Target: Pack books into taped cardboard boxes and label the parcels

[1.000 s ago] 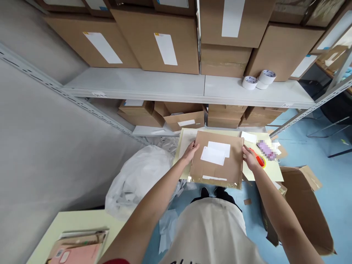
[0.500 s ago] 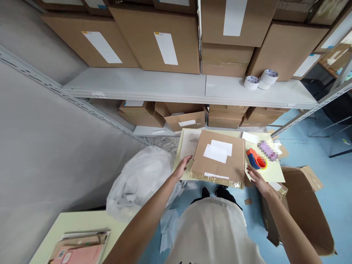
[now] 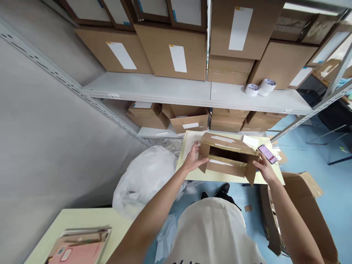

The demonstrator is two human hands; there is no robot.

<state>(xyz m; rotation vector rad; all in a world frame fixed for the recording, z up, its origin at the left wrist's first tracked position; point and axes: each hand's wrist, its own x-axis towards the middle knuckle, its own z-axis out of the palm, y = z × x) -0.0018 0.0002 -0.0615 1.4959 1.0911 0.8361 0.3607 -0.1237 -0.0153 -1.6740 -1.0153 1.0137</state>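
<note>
A brown cardboard box [image 3: 228, 167] stands tipped on the pale yellow table [image 3: 217, 176], its open side with loose flaps facing me. My left hand [image 3: 193, 160] grips its left end, fingers curled round the edge. My right hand [image 3: 263, 168] holds its right end by the flap. A phone [image 3: 267, 153] with a lit screen lies on the table just beyond my right hand.
Grey metal shelving [image 3: 192, 90] holds many labelled cardboard boxes and rolls of tape [image 3: 260, 87]. A full white plastic bag [image 3: 145, 176] sits left of the table. An open cardboard box [image 3: 305, 212] stands on the blue floor at right. Another table [image 3: 68, 227] at lower left bears packages.
Both hands left the flat box, then took its ends again and tipped it up so its open side faces me. The orange tape dispenser is hidden now.
</note>
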